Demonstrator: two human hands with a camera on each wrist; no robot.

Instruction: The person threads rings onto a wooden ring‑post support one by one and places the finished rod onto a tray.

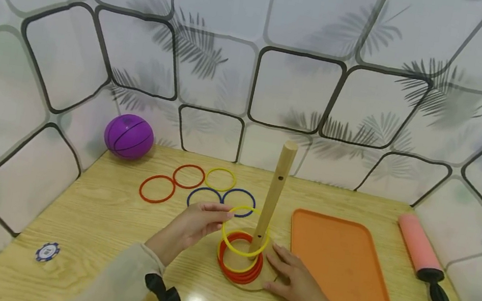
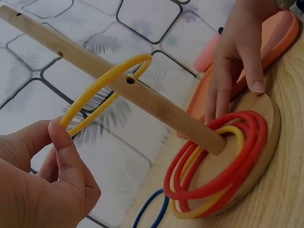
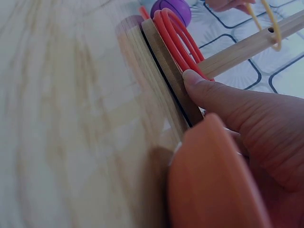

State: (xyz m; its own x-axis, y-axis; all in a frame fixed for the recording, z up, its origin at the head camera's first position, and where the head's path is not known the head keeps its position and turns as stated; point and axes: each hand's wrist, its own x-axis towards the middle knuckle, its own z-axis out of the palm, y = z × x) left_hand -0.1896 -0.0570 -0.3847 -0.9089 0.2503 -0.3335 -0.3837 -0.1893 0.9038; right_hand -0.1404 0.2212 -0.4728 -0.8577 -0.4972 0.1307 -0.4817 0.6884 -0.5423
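Left hand (image 1: 190, 226) fingers pinched yellow ring (image 1: 246, 231) around wooden peg (image 1: 275, 191); right hand (image 1: 296, 281) fingers, spread, pressed peg's round base (image 2: 266, 142).

- The peg (image 1: 275, 191) stands upright on its round base (image 1: 266, 281), near the middle of the table (image 1: 96, 223).
- Rings (image 1: 237, 268) lie stacked on the base around the peg.
- The tray (image 1: 344, 268) lies just right of the base.
- Loose rings (image 1: 199, 186) lie behind and left of the peg; the ball (image 1: 129, 136) sits in the far left corner.
- The pump (image 1: 426, 261) lies right of the tray.
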